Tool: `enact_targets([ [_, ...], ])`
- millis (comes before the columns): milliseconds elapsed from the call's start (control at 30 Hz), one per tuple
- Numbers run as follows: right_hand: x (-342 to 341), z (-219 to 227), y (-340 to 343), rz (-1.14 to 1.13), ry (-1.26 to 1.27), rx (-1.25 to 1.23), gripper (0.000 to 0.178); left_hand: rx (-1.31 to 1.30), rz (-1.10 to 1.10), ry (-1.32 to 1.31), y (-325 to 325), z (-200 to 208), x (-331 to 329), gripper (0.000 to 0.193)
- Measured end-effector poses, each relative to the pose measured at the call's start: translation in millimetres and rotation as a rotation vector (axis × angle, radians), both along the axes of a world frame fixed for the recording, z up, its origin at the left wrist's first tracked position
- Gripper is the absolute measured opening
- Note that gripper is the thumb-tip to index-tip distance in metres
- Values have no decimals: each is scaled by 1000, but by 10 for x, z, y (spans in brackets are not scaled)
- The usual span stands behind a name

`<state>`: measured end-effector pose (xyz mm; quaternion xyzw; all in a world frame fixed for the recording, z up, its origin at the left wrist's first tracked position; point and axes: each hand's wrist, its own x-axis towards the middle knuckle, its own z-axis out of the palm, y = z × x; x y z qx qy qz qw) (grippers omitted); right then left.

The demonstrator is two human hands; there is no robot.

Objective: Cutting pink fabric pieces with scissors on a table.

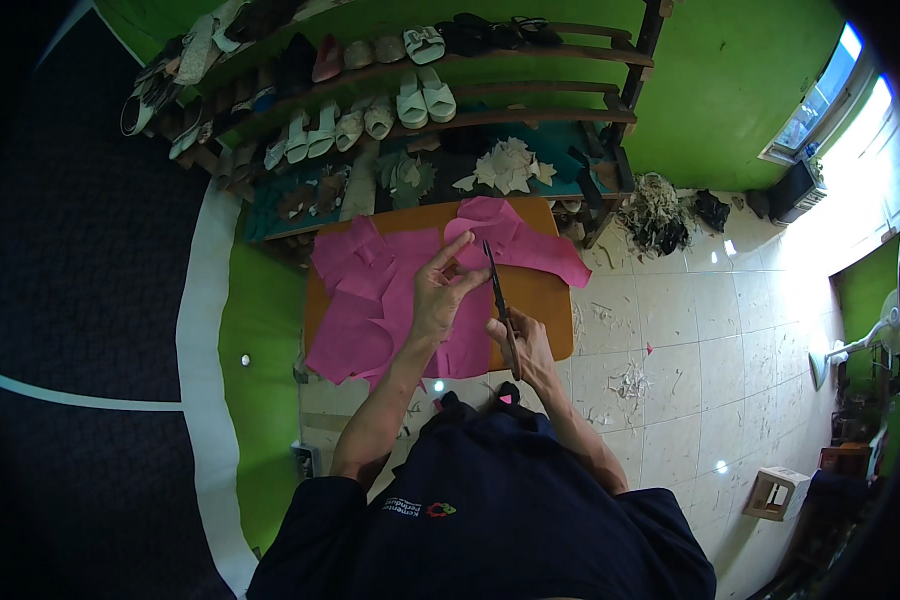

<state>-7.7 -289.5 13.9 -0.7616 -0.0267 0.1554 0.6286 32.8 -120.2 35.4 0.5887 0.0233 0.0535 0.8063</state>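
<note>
Dark-bladed scissors (501,296) point away from me, their handle gripped in my right hand (532,350). Their tips come up beside my left thumb. My left hand (438,300) is raised over the table, index finger stretched out and thumb bent toward the scissors. It pinches the edge of a pink sheet (540,255) with a curved outline; the exact contact is partly hidden by the fingers. More pink pieces (355,335) of thin, fabric-like material lie overlapping under and left of my hands, some with curved cut edges.
The pieces lie on a brown table (535,320). Beyond it stands a rack (530,118) with sandals (425,97) and pale scraps (508,167). A scrap heap (655,215) lies on the tiled floor (670,350), which is littered with offcuts. At right are a white fan (860,340) and a wooden stool (776,494).
</note>
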Motion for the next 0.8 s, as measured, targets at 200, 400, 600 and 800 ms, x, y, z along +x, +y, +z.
enact_targets([
  [200,-16,5,-4,-13,-47,-22,65,-7,-17,12,1,74,-76,69],
  [400,-49,42,-4,7,-16,-3,66,6,-66,33,134,34,-60,73],
  [600,-45,-28,-44,14,-49,-54,68,31,-125,44,195,83,-44,74],
  [800,-61,19,-76,28,-44,-58,72,-18,-190,3,268,116,-36,74],
])
